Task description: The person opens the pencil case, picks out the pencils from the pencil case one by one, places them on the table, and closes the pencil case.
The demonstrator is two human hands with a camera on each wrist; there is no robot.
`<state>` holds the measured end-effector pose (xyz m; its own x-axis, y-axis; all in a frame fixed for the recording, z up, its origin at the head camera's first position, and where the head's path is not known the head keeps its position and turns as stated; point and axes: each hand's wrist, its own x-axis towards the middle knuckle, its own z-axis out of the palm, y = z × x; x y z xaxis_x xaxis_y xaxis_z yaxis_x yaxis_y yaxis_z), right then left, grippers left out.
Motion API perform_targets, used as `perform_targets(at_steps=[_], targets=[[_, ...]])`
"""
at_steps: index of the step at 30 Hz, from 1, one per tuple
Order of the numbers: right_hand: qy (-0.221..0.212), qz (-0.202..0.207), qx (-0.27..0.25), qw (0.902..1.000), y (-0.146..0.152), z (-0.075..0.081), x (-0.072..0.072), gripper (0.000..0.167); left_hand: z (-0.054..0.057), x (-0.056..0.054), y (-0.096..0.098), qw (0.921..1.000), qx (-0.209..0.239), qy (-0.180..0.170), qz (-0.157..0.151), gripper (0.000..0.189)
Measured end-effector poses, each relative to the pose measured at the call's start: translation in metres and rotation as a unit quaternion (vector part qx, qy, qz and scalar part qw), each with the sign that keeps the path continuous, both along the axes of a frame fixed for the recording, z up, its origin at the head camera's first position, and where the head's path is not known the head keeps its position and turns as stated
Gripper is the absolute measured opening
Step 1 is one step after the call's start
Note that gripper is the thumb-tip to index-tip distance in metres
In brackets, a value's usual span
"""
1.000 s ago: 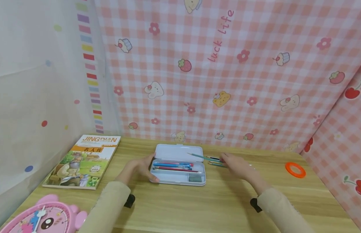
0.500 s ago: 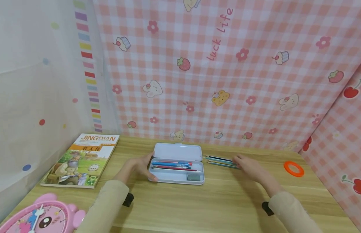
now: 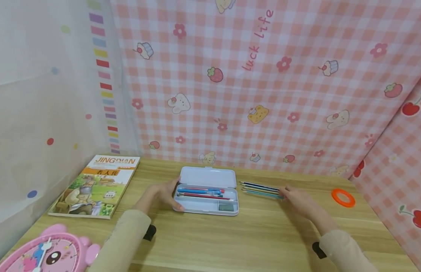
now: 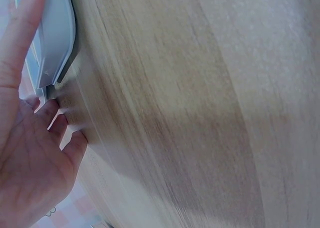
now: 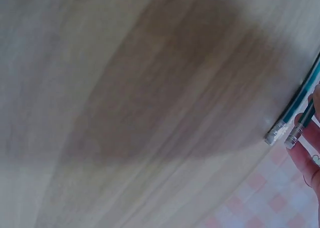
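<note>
My left hand holds the left end of an open white pencil case, thumb along the front and fingers behind. In the left wrist view, the case's corner lies between thumb and fingers. Several pens and pencils lie in its rear section, and a dark green eraser sits at the front right. To the right, several pencils lie side by side, points toward the case. My right hand is at their blunt ends; its fingers pinch a teal pencil near the silver end, beside another pencil.
An orange ring lies at the right of the wooden table. A magazine is on the left, with a pink clock in front of it. A checked cloth hangs behind.
The teal pencil my right hand held up near the case came down beside the others. The hand moved right to the pencils' blunt ends. The left hand kept its hold on the case.
</note>
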<state>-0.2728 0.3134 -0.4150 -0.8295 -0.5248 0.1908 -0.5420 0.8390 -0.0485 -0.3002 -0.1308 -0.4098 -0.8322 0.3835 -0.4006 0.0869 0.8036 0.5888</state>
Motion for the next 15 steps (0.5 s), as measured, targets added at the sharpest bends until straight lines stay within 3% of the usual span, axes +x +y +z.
perform_targets(at_steps=[7, 15], targets=[[0.000, -0.021, 0.015, 0.9997, -0.0029, -0.0014, -0.0003, 0.010, 0.0005, 0.0005, -0.0001, 1.0000, -0.001, -0.002, 0.004, 0.121], [0.031, -0.005, 0.025, 0.9992, -0.0025, -0.0073, -0.0042, 0.008, 0.0009, 0.0019, -0.0004, 1.0000, -0.005, 0.001, 0.005, 0.121]])
